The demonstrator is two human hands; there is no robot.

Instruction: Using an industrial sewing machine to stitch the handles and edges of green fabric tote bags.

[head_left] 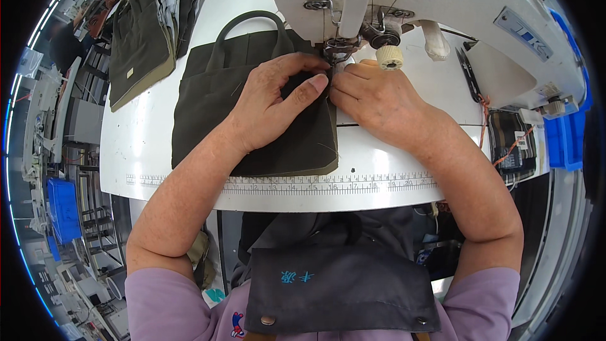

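Note:
A dark olive fabric tote bag with a looped handle lies flat on the sewing machine's white table. Its upper right edge reaches the presser foot of the sewing machine. My left hand rests on the bag, thumb apart and fingers stretched toward the foot. Just right of the needle area, my right hand is closed, its fingers curled at the bag's edge. Its fingertips are partly hidden, as is the spot under the needle.
More olive bags are piled at the far left of the table. Black thread snips lie right, by the machine's body. A printed ruler strip runs along the front edge. Blue bins stand beyond the right side.

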